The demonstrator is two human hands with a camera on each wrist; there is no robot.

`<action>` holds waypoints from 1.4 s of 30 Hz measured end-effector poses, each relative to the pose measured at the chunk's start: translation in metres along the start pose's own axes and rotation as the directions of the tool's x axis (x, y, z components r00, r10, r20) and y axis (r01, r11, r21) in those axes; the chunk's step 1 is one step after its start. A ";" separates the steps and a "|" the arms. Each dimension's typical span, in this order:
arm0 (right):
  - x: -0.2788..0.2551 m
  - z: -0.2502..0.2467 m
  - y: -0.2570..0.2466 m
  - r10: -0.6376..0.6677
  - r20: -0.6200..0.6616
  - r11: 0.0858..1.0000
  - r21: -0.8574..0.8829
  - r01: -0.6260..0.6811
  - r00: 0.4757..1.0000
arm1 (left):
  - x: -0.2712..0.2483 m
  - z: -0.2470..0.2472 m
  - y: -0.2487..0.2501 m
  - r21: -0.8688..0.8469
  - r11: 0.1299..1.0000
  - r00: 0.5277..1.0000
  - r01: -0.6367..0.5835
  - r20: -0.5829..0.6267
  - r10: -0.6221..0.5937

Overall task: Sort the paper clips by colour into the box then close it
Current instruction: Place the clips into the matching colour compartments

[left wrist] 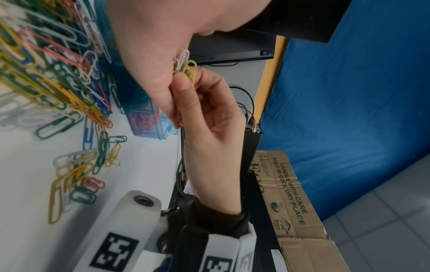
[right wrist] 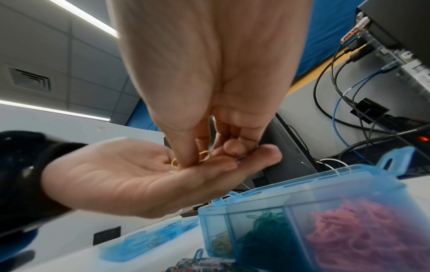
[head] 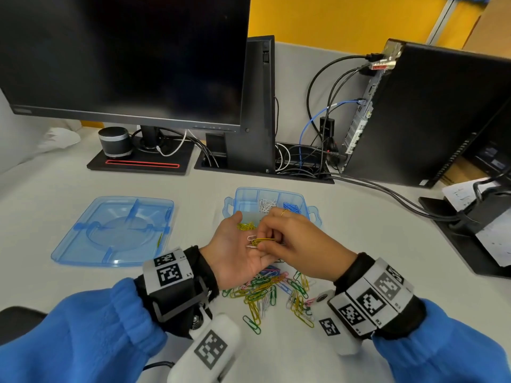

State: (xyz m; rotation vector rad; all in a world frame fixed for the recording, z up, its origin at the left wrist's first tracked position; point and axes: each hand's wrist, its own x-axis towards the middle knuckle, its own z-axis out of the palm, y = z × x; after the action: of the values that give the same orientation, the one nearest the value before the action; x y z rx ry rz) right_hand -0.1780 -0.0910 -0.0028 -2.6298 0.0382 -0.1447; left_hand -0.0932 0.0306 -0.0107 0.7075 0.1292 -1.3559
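— Why is the left hand [head: 235, 252] lying flat with the palm up?

— It works like a little tray. A few paper clips rest on it, and its fingers are loose and wide. The right hand [head: 293, 244] pinches a yellow clip [head: 265, 240] off the palm, fingers narrow around it.

— Where does it go?

— Into the blue box [head: 315, 217], at twelve o'clock from the hands. It stands open, so dropping is easy. The lid [head: 110, 230] waits at nine o'clock.

— And the rest?

— A mixed pile [head: 271, 294] sits on the tabletop [head: 373, 239] at six o'clock, under the wrists.

— Anything hidden?

— The hands cover the near box parts. I cannot count the clips on the palm.
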 end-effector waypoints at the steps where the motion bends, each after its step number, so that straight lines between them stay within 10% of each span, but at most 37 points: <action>1: 0.000 0.000 0.000 0.000 0.000 1.000 0.011 0.000 1.000 | -0.001 0.001 0.000 0.003 1.000 1.000 -0.001 -0.001 0.001; 11: 0.022 -0.021 0.001 0.073 -0.230 0.993 0.109 -0.048 0.970 | 0.003 -0.005 -0.007 0.120 0.992 0.997 0.046 -0.066 -0.038; 16: 0.045 -0.024 0.002 0.124 -0.027 0.992 -0.023 -0.124 0.992 | 0.005 -0.008 -0.005 0.126 0.991 0.997 0.050 -0.062 -0.043; 42: 0.003 -0.004 0.006 0.027 0.073 1.000 -0.010 -0.027 0.997 | 0.005 -0.005 -0.007 0.051 0.997 0.999 0.049 0.012 -0.049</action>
State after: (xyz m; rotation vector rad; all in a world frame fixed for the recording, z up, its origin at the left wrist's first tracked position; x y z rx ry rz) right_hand -0.1752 -0.0985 -0.0022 -2.6398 0.0494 -0.0392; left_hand -0.0965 0.0288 -0.0197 0.7424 0.1025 -1.4146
